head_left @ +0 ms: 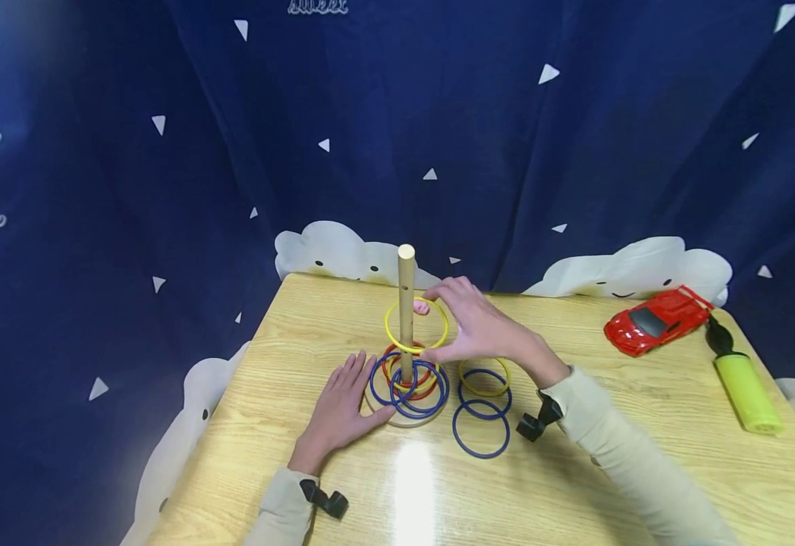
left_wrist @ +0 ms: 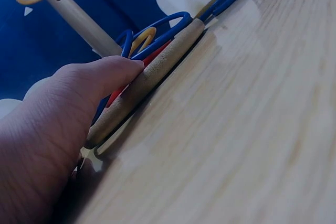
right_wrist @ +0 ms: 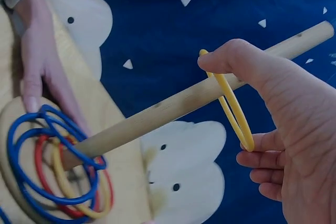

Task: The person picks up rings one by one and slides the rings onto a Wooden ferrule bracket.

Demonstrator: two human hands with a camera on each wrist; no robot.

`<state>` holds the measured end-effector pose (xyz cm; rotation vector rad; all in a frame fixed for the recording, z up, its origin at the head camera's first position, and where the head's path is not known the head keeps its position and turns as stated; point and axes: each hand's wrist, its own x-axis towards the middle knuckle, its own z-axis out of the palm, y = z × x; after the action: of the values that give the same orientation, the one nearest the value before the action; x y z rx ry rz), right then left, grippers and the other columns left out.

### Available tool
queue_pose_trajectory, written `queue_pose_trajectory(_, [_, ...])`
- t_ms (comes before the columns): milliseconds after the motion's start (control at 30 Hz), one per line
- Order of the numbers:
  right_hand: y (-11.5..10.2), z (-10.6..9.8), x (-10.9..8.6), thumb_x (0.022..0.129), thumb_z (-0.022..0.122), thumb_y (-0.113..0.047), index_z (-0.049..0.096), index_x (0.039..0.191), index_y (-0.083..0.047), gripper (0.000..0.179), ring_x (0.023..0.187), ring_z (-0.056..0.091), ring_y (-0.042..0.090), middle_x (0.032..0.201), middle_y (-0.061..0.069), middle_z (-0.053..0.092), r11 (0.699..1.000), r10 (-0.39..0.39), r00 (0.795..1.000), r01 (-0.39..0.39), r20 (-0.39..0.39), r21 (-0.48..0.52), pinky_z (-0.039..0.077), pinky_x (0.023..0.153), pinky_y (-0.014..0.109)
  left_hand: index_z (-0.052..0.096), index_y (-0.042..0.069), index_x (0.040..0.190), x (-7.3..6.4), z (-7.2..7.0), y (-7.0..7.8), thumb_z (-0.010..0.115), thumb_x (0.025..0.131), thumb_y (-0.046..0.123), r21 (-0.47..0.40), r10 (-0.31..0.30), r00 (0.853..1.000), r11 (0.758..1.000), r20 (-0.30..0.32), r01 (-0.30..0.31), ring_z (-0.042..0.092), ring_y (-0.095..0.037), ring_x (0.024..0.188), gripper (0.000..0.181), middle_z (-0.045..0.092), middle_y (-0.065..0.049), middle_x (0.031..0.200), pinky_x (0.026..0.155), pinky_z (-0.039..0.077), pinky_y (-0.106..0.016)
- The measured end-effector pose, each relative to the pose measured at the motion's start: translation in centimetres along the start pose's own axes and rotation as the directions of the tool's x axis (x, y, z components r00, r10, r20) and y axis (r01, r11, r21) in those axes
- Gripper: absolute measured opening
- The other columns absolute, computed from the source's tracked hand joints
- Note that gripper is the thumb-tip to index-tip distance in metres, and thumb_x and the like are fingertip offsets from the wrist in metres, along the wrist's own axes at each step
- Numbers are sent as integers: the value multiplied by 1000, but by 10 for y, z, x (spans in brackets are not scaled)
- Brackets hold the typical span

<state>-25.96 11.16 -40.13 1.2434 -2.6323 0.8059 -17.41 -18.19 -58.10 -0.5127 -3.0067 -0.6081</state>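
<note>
1. Right hand (head_left: 479,326) pinches the yellow ring (right_wrist: 237,111) round the post (right_wrist: 157,113)!
2. Left hand (head_left: 339,406), fingers straight; its wrist view shows thumb on base (left_wrist: 151,83).
3. Head view only: lime cylinder (head_left: 748,393), table's (head_left: 268,379) right edge.

Ring (right_wrist: 237,111) around peg (head_left: 406,303), left of car (head_left: 653,322)

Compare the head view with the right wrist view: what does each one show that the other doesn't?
Head only: a red toy car and a yellow-green cylinder.
Right wrist only: the palm side of the right hand.
Both: that hand holding a yellow ring around the wooden peg, and the left hand at the round base.
</note>
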Motion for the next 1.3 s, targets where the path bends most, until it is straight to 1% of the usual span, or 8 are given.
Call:
queue_pose_trajectory(100, [6, 12, -5, 68, 89, -58, 60, 134, -7, 88, 123, 48, 29, 133, 10, 60, 1000, 12, 1000, -12, 12, 28, 44, 102, 53, 15, 20, 169, 1, 0, 0, 50, 91, 83, 2, 3, 1000, 1000, 0, -3, 6, -25, 162, 107, 14, -9, 175, 130, 10, -47])
queue_pose_trajectory(233, [13, 28, -11, 69, 90, -54, 60, 133, -5, 86, 126, 49, 30, 131, 10, 61, 999, 29, 999, -30, 29, 45, 43, 105, 53, 17, 18, 169, 1, 1, 0, 50, 91, 82, 2, 9, 1000, 1000, -11, -9, 10, -28, 162, 106, 16, -11, 174, 130, 11, -49])
queue_pose_trajectory(433, [18, 48, -18, 68, 88, -58, 61, 131, -2, 88, 125, 49, 30, 128, 11, 61, 997, 80, 995, -81, 62, 18, 42, 107, 53, 20, 16, 169, 0, 1, 0, 51, 91, 80, -3, 18, 999, 1000, -29, -18, 12, -29, 162, 105, 18, -12, 174, 129, 14, -51])
queue_pose_trajectory(633, [30, 63, -26, 69, 88, -61, 60, 136, -1, 95, 124, 50, 30, 132, 11, 60, 994, 113, 991, -113, 75, -1, 44, 106, 54, 16, 19, 169, 1, 1, -1, 50, 91, 82, 4, 4, 1000, 1000, -10, -4, 7, -25, 162, 106, 14, -9, 174, 130, 10, -48])
queue_pose_trajectory(733, [39, 69, -33, 71, 87, -60, 60, 138, -1, 93, 126, 50, 31, 134, 12, 59, 991, 136, 987, -136, 81, -10, 44, 107, 55, 16, 19, 169, 1, 2, -1, 51, 91, 82, 2, 4, 1000, 1000, -9, -4, 7, -25, 162, 106, 15, -10, 174, 130, 10, -48])
queue_pose_trajectory(933, [61, 75, -63, 75, 89, -49, 62, 134, 0, 82, 124, 51, 34, 132, 14, 60, 974, 225, 974, -225, 25, 9, 43, 106, 57, 20, 17, 169, 1, 3, 0, 53, 90, 80, 8, 29, 999, 1000, -36, -29, 11, -28, 162, 106, 18, -12, 174, 129, 14, -50])
queue_pose_trajectory(1133, [84, 77, -101, 71, 90, -52, 60, 138, 2, 91, 128, 49, 37, 133, 16, 60, 953, 304, 952, -304, -26, 21, 40, 108, 57, 19, 16, 169, 1, 1, 1, 53, 90, 80, 10, 26, 999, 1000, -32, -25, 12, -29, 161, 107, 18, -12, 174, 129, 14, -50])
queue_pose_trajectory(1300, [94, 74, -118, 68, 91, -59, 59, 139, 2, 99, 130, 49, 37, 135, 17, 59, 939, 344, 938, -343, -35, 25, 39, 109, 57, 21, 15, 168, 0, 1, 1, 54, 91, 79, 2, 26, 999, 1000, -39, -26, 14, -30, 161, 106, 20, -12, 173, 129, 15, -51])
